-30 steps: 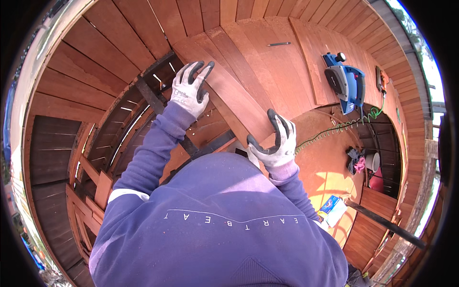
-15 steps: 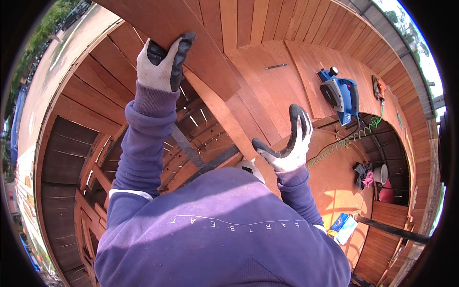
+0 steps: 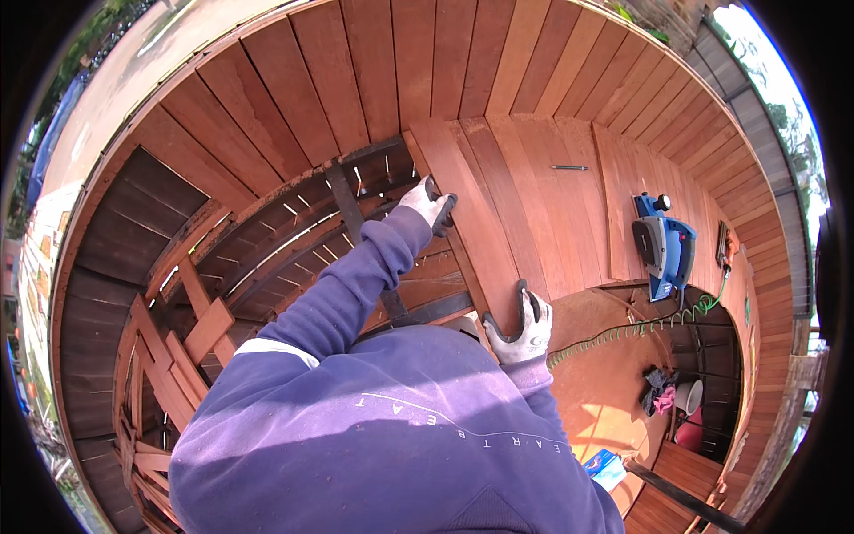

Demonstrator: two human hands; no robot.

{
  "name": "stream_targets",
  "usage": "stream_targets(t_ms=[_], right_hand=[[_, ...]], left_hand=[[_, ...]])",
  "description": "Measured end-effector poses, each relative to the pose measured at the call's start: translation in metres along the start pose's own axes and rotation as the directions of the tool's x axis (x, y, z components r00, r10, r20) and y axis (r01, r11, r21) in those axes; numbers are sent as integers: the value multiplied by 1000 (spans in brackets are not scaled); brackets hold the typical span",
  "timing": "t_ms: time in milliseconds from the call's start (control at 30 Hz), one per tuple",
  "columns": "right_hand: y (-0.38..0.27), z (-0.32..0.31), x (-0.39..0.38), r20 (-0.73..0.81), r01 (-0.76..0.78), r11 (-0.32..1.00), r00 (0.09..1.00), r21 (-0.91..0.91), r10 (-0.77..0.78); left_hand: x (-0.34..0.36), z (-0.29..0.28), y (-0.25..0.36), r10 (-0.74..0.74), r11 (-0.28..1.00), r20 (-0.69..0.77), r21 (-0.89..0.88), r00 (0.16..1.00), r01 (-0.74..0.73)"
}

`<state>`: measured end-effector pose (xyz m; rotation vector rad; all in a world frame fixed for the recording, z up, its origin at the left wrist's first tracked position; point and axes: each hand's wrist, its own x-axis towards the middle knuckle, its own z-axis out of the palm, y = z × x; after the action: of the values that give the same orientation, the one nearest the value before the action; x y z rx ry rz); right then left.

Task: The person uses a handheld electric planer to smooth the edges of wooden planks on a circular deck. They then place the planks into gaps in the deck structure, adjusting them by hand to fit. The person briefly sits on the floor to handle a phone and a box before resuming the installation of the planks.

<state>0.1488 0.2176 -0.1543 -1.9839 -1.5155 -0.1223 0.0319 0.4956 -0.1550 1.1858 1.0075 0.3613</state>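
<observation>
A long reddish wooden plank [image 3: 467,209] lies among fitted boards of a curved wooden deck, its near end toward me. My left hand [image 3: 431,207], in a white and black glove, curls its fingers over the plank's left edge. At the near end, my gloved right hand [image 3: 523,331] grips the plank between thumb and fingers. A narrow strip of board shows along the plank's left side, beside the open framing [image 3: 347,200].
A dark pencil-like stick [image 3: 569,167] and a blue electric planer [image 3: 663,245] rest on the boards to the right. Farther right lies an orange tool [image 3: 728,243] with a green coiled hose [image 3: 623,336]. Loose wood pieces [image 3: 173,365] lie at left; a blue box [image 3: 605,468] sits lower right.
The plank, raised in my left hand before, now lies down on the deck. My left hand has moved right and nearer; my right hand has closed on the near end. The view has shifted.
</observation>
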Motion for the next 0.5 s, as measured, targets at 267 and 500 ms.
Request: stream_targets(t_ms=[267,500], right_hand=[[-1,26,7,34,-21,999,999,-44,23],[0,29,14,79,24,995,997,-92,-17]], left_hand=[[45,-34,-46,158,949,-94,289,983,-125],[45,-31,-43,421,749,-305,648,854,-137]])
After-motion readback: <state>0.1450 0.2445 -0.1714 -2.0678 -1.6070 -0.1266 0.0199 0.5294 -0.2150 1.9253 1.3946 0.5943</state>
